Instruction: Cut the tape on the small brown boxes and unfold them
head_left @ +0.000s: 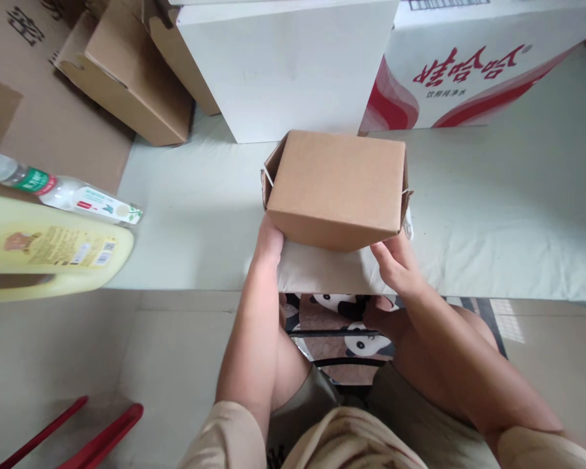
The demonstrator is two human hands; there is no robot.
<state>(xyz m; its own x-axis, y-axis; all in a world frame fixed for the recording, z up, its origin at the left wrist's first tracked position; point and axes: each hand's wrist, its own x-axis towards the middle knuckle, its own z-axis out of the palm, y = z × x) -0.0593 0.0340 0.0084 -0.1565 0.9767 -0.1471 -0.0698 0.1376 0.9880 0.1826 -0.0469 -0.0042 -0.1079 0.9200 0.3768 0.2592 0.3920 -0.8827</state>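
Both hands clasp the small cardboard box (334, 185) — left hand (268, 241) and right hand (395, 260) at its near corners; likely light, stiff-walled — best held low at the sides.

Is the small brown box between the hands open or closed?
Partly open: the small brown box has its top closed, but side flaps stand out.

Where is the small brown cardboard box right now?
In the head view, the small brown cardboard box sits centre frame on the pale sheet, between the left hand and right hand, just before the big white box.
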